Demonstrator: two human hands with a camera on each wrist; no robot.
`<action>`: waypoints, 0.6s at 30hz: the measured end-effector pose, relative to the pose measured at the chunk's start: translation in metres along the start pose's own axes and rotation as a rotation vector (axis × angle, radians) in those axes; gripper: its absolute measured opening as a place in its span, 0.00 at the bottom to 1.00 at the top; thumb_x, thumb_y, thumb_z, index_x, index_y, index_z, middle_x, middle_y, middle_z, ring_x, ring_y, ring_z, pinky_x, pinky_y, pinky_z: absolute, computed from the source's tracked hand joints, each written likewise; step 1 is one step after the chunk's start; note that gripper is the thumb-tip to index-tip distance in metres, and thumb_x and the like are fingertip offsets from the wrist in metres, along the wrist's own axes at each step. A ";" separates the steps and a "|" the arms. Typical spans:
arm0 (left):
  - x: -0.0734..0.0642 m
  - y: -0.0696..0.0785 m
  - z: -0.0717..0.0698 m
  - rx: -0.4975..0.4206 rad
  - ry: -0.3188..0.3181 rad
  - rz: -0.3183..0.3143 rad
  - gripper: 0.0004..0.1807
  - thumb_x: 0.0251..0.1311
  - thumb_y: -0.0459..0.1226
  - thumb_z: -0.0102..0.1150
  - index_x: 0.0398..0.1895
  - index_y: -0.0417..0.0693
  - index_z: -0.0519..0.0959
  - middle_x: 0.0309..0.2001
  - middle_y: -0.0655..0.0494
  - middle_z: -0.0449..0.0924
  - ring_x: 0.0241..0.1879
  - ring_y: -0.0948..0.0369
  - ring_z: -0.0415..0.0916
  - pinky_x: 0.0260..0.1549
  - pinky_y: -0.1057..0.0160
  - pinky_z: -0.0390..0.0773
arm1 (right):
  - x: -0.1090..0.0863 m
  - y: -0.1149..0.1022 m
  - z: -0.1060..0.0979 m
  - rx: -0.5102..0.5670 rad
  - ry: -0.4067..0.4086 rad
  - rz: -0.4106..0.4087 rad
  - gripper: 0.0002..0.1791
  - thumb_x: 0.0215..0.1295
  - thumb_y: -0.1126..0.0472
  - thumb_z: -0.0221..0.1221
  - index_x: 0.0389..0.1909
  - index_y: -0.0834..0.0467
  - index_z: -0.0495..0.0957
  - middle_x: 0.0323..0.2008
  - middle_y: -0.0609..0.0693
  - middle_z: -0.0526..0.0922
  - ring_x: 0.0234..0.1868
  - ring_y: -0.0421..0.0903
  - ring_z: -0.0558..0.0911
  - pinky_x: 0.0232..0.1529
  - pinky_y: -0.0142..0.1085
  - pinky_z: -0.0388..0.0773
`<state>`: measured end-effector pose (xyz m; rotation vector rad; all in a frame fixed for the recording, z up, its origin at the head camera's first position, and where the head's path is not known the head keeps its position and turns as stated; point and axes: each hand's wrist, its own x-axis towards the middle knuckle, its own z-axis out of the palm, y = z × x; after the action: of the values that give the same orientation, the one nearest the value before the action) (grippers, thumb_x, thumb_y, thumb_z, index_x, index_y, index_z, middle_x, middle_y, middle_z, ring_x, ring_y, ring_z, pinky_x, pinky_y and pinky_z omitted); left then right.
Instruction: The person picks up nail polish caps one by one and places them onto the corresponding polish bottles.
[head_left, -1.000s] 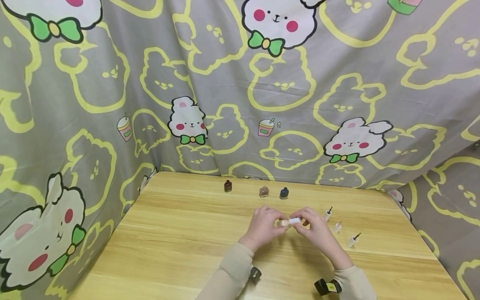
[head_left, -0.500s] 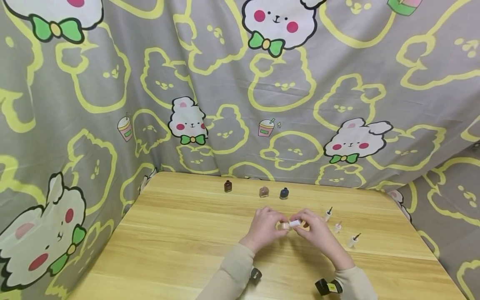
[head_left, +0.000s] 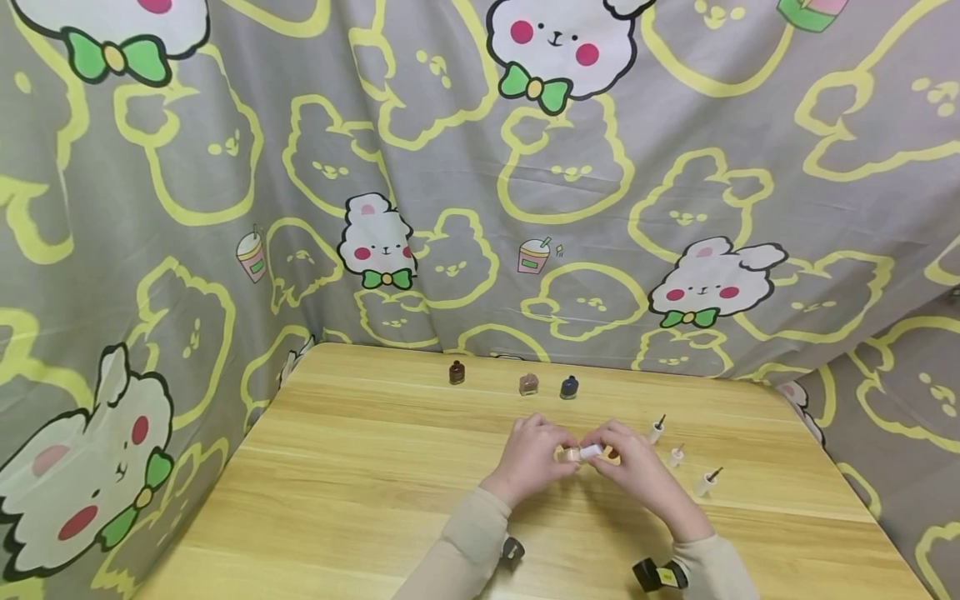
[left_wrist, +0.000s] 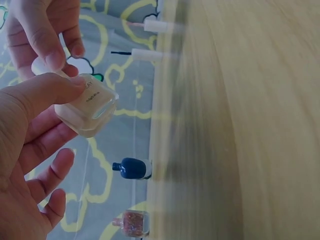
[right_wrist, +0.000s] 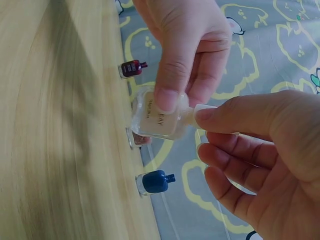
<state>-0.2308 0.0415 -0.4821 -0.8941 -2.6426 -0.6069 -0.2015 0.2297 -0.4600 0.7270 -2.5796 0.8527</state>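
My left hand pinches a small clear bottle of cream nail polish between thumb and fingers, just above the table. From the other side, my right hand grips its white cap with thumb and forefinger. Bottle and cap are in line, tilted nearly level. A pale neck shows between them in the right wrist view; whether the cap still engages the thread I cannot tell. My right hand's other fingers hang loosely curled below the cap. Part of the bottle is covered by my left thumb.
Uncapped polish bottles stand along the back: dark red, glittery pink-brown and dark blue. To the right, white caps stand brush-up: one far, one middle, one near. A patterned curtain surrounds the wooden table.
Both hands have shifted very slightly toward me, and the angle of the bottle and cap has changed a little. The grips look the same, and the things on the table have stayed put.
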 end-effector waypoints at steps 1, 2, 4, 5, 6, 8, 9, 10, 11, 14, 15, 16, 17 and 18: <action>0.000 0.000 0.000 0.002 -0.001 0.001 0.12 0.51 0.52 0.69 0.40 0.65 0.85 0.40 0.73 0.86 0.39 0.70 0.71 0.42 0.69 0.63 | 0.000 0.000 0.000 0.001 -0.005 0.007 0.14 0.48 0.72 0.70 0.33 0.52 0.83 0.35 0.43 0.82 0.34 0.34 0.77 0.30 0.32 0.76; 0.000 0.000 0.000 0.004 -0.003 0.003 0.12 0.52 0.52 0.69 0.40 0.65 0.85 0.40 0.73 0.86 0.39 0.70 0.71 0.42 0.69 0.63 | 0.000 0.000 0.000 0.003 -0.011 0.016 0.14 0.48 0.71 0.70 0.34 0.52 0.83 0.35 0.43 0.83 0.34 0.34 0.77 0.30 0.32 0.76; 0.000 0.000 0.001 0.009 -0.003 0.006 0.13 0.52 0.52 0.69 0.40 0.65 0.85 0.40 0.73 0.86 0.39 0.71 0.71 0.42 0.69 0.63 | 0.000 -0.001 -0.001 0.005 -0.023 0.037 0.13 0.49 0.71 0.70 0.34 0.52 0.83 0.35 0.43 0.82 0.34 0.35 0.77 0.30 0.31 0.76; 0.000 0.000 0.001 0.010 -0.003 0.007 0.13 0.52 0.52 0.69 0.40 0.65 0.85 0.40 0.73 0.86 0.39 0.71 0.70 0.42 0.69 0.63 | 0.000 -0.001 -0.001 0.006 -0.028 0.049 0.13 0.49 0.70 0.70 0.34 0.52 0.83 0.35 0.43 0.82 0.34 0.34 0.77 0.30 0.31 0.76; 0.000 0.000 0.002 0.011 -0.002 0.007 0.13 0.52 0.52 0.69 0.40 0.65 0.85 0.40 0.73 0.86 0.39 0.71 0.70 0.42 0.69 0.63 | 0.000 -0.001 -0.001 0.008 -0.032 0.060 0.12 0.50 0.70 0.70 0.34 0.52 0.83 0.35 0.43 0.82 0.34 0.34 0.76 0.30 0.31 0.76; 0.000 0.000 0.002 0.013 0.005 0.011 0.13 0.51 0.52 0.69 0.40 0.65 0.85 0.40 0.73 0.86 0.39 0.71 0.70 0.41 0.69 0.63 | 0.000 -0.001 -0.001 0.014 -0.039 0.082 0.11 0.50 0.69 0.70 0.34 0.53 0.84 0.34 0.43 0.82 0.33 0.34 0.76 0.30 0.32 0.76; 0.000 0.000 0.002 0.013 0.008 0.013 0.13 0.51 0.52 0.70 0.40 0.65 0.85 0.40 0.73 0.86 0.39 0.71 0.70 0.41 0.70 0.62 | 0.000 -0.001 -0.001 0.014 -0.040 0.093 0.10 0.51 0.68 0.70 0.34 0.53 0.84 0.33 0.42 0.82 0.32 0.33 0.75 0.30 0.32 0.76; 0.000 0.000 0.002 0.012 0.013 0.015 0.13 0.51 0.52 0.70 0.40 0.65 0.85 0.40 0.73 0.86 0.38 0.71 0.70 0.41 0.70 0.62 | 0.000 -0.001 -0.001 0.017 -0.040 0.102 0.10 0.51 0.68 0.70 0.33 0.53 0.84 0.33 0.42 0.82 0.32 0.32 0.75 0.30 0.32 0.76; 0.000 0.000 0.003 0.013 0.017 0.018 0.13 0.51 0.52 0.70 0.40 0.65 0.86 0.40 0.73 0.86 0.38 0.70 0.71 0.40 0.70 0.62 | 0.000 -0.002 -0.002 0.018 -0.039 0.110 0.09 0.52 0.67 0.70 0.33 0.54 0.84 0.32 0.42 0.82 0.31 0.32 0.74 0.29 0.31 0.75; 0.000 0.000 0.003 0.019 0.032 0.024 0.12 0.51 0.52 0.70 0.39 0.65 0.86 0.40 0.73 0.86 0.38 0.70 0.71 0.40 0.70 0.62 | 0.000 -0.002 -0.002 0.020 -0.035 0.131 0.06 0.53 0.65 0.70 0.30 0.54 0.83 0.30 0.42 0.81 0.28 0.30 0.72 0.28 0.28 0.73; 0.000 0.001 0.003 0.021 0.040 0.028 0.12 0.51 0.52 0.70 0.39 0.65 0.86 0.39 0.74 0.86 0.38 0.70 0.71 0.40 0.70 0.62 | 0.000 -0.002 -0.002 0.017 -0.035 0.140 0.05 0.53 0.64 0.70 0.30 0.54 0.83 0.29 0.42 0.81 0.28 0.30 0.72 0.27 0.27 0.72; 0.000 0.001 0.003 0.025 0.048 0.032 0.12 0.51 0.52 0.70 0.39 0.65 0.86 0.39 0.74 0.86 0.38 0.70 0.71 0.39 0.70 0.62 | 0.000 -0.002 -0.003 0.020 -0.037 0.149 0.05 0.54 0.64 0.69 0.29 0.54 0.82 0.28 0.42 0.80 0.27 0.30 0.71 0.26 0.27 0.71; 0.000 0.001 0.004 0.027 0.055 0.035 0.12 0.51 0.52 0.69 0.38 0.65 0.86 0.39 0.74 0.86 0.38 0.70 0.71 0.39 0.70 0.62 | 0.001 -0.002 -0.003 0.018 -0.038 0.159 0.05 0.54 0.63 0.69 0.28 0.54 0.82 0.27 0.41 0.79 0.27 0.29 0.70 0.26 0.27 0.70; 0.000 0.001 0.004 0.030 0.062 0.037 0.11 0.51 0.52 0.69 0.38 0.65 0.86 0.39 0.74 0.86 0.38 0.70 0.71 0.40 0.69 0.63 | 0.001 -0.002 -0.003 0.016 -0.041 0.171 0.05 0.54 0.63 0.69 0.27 0.54 0.81 0.26 0.41 0.78 0.26 0.30 0.69 0.25 0.27 0.70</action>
<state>-0.2302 0.0439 -0.4852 -0.8992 -2.5672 -0.5746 -0.2003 0.2297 -0.4563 0.5384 -2.7045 0.9184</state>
